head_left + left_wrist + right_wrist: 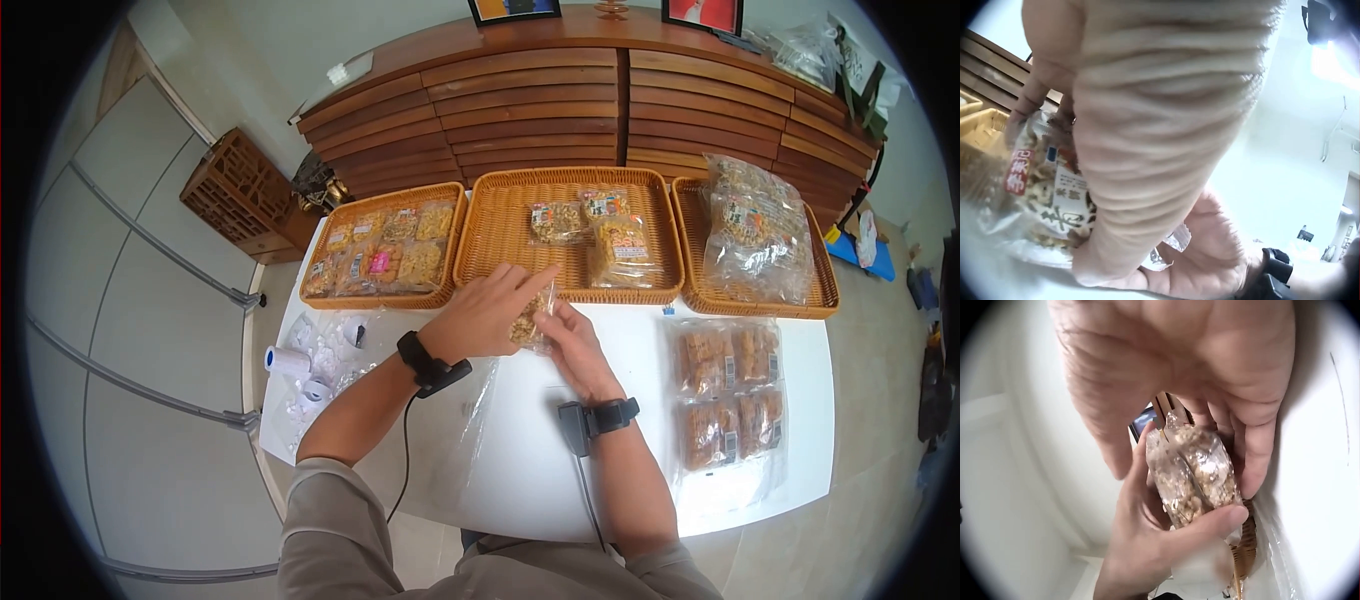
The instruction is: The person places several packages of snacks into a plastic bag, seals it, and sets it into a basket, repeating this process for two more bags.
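Between both hands is a clear snack packet of light brown, lumpy pieces. Its label with red and white print shows in the left wrist view, where the snack packet faces outward. The left hand grips it from above and the left, its thumb across one face in the right wrist view. The right hand cups the near right side, fingers curled behind the snack packet and thumb off to one side. Just beyond the hands stands the middle wicker tray, holding several snack packets.
A left wicker tray holds several snack packets; a right wicker tray holds a heaped bag. Packs of brown snacks lie on the table's right. Crumpled wrappers and a white roll lie left. A wooden cabinet stands behind.
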The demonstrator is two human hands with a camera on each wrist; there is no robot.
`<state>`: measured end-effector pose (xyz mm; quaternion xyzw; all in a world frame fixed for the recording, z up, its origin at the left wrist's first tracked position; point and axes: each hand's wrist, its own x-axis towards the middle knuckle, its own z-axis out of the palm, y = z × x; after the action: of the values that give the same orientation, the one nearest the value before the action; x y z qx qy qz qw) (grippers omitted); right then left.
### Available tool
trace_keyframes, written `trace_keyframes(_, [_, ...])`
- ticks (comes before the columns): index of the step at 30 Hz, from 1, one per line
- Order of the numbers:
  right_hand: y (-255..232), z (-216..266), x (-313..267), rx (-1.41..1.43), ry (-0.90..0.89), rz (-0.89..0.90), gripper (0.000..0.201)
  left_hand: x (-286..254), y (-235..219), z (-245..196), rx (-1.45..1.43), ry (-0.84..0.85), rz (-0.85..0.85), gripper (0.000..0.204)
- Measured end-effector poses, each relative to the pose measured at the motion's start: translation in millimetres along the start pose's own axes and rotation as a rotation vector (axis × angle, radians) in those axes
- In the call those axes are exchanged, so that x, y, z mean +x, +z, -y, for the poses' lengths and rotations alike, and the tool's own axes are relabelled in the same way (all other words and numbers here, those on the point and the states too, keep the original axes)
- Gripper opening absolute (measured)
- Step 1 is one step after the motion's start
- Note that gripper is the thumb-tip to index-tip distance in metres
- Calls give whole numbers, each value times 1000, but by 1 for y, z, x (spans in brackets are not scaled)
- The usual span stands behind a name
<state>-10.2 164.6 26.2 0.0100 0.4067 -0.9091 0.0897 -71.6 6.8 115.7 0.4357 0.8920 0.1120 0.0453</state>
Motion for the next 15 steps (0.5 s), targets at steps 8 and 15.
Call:
trace_keyframes(8, [-6,5,-1,97,43,0,33,18,-14,-5,-158,122,9,108])
trace_keyframes(15, [-8,9,-1,280,43,46,47,19,-22,4,-740,-215,-169,76])
